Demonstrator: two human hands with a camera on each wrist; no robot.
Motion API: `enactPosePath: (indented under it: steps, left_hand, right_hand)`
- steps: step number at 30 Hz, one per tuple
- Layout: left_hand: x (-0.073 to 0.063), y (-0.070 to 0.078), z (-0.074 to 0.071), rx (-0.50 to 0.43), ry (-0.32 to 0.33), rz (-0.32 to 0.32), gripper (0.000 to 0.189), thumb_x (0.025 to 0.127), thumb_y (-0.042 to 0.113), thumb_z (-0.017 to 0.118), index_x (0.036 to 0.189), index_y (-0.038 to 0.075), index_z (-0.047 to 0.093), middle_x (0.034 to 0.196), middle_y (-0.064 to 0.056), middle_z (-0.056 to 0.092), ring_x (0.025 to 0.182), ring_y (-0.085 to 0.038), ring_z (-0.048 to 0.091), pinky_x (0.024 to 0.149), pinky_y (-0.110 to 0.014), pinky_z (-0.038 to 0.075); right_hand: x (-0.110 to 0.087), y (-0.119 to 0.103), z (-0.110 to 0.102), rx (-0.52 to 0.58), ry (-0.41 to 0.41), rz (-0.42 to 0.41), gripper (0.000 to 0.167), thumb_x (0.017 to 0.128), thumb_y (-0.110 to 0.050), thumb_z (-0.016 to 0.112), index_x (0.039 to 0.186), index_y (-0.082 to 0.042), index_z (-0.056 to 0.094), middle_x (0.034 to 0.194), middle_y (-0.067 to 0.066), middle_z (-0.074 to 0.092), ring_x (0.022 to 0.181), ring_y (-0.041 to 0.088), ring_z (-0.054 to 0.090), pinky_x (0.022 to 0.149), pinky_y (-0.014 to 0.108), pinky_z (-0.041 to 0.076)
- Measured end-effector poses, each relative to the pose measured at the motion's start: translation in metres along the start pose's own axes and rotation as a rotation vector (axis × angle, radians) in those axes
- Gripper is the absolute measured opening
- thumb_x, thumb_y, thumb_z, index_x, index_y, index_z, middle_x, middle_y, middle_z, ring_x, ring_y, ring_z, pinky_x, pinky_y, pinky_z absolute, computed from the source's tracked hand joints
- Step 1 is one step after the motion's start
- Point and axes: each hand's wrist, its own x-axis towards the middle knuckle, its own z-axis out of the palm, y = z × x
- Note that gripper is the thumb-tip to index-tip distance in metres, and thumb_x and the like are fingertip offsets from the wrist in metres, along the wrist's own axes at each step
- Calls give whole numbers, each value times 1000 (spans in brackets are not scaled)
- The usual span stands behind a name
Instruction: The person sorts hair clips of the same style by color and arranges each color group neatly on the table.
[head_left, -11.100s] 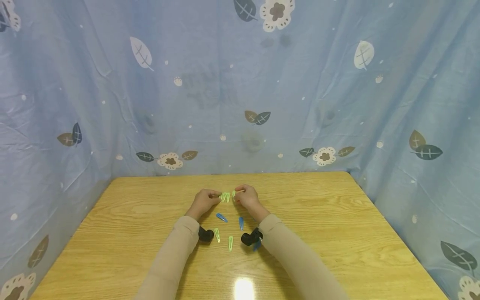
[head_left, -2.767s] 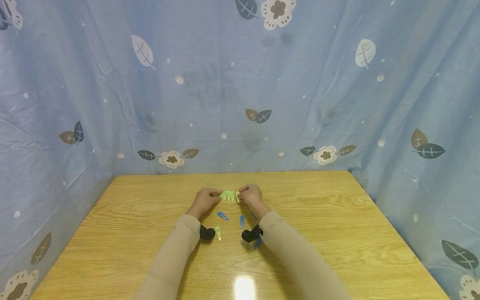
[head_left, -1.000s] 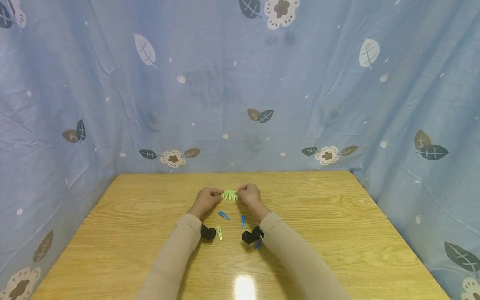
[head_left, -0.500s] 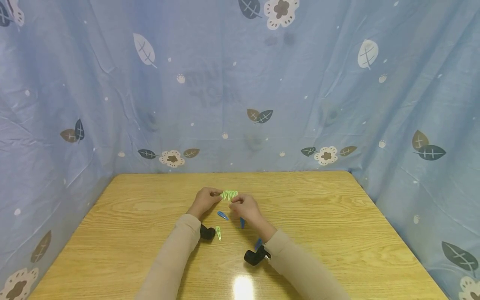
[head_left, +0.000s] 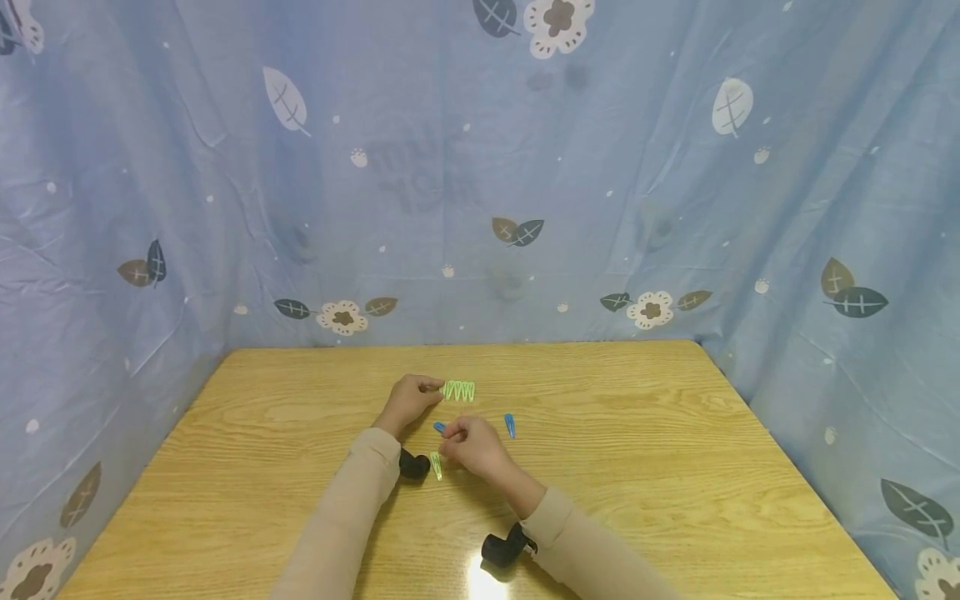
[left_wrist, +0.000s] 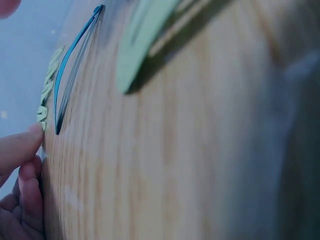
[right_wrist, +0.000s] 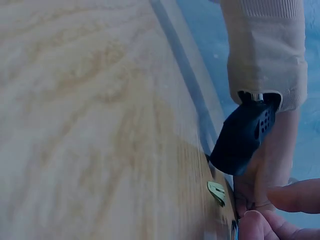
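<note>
Several light-green hair clips [head_left: 461, 391] stand side by side in a row at the middle back of the table. My left hand [head_left: 408, 402] pinches the leftmost one; in the left wrist view its fingertip meets the row's end. My right hand [head_left: 474, 446] is in front of the row, its fingertips over the right end of a blue hair clip [head_left: 438, 427], thumb and finger apart. A separate green hair clip [head_left: 437, 466] lies nearer, left of the right hand. To the right lies another blue hair clip [head_left: 510, 425].
The wooden table [head_left: 637, 467] has a patterned blue curtain [head_left: 465, 167] behind and at its sides. Black wrist devices [head_left: 414, 466] hang under both sleeves. My right hand and forearm hide part of the tabletop.
The green row has grown to the right as clips from the nearer table joined it. My right hand has left the row, coming nearer and left to a blue clip. My left hand stays.
</note>
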Motion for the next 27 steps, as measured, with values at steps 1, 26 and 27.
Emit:
enactPosePath:
  steps: [1, 26, 27]
  left_hand:
    - [0, 0, 0, 0, 0, -2, 28, 88, 15, 67, 116, 10, 70, 122, -12, 65, 119, -32, 55, 99, -47, 45]
    - [-1, 0, 1, -10, 0, 0, 28, 89, 16, 66, 116, 11, 70, 122, -11, 64, 115, -31, 57, 95, -48, 47]
    - [-1, 0, 1, -10, -1, 1, 28, 89, 16, 66, 116, 11, 70, 122, -11, 64, 115, -31, 57, 95, -48, 48]
  right_hand:
    - [-1, 0, 1, -5, -3, 3, 19, 85, -8, 67, 100, 4, 64, 81, 5, 65, 68, 20, 64, 57, 27, 52]
    - [-10, 7, 16, -129, 53, -83, 11, 80, -3, 69, 90, 2, 64, 73, 2, 60, 60, 8, 51, 52, 18, 43]
    - [-10, 8, 17, -144, 67, -85, 11, 80, -4, 70, 88, 1, 65, 72, 1, 60, 60, 8, 51, 52, 18, 42]
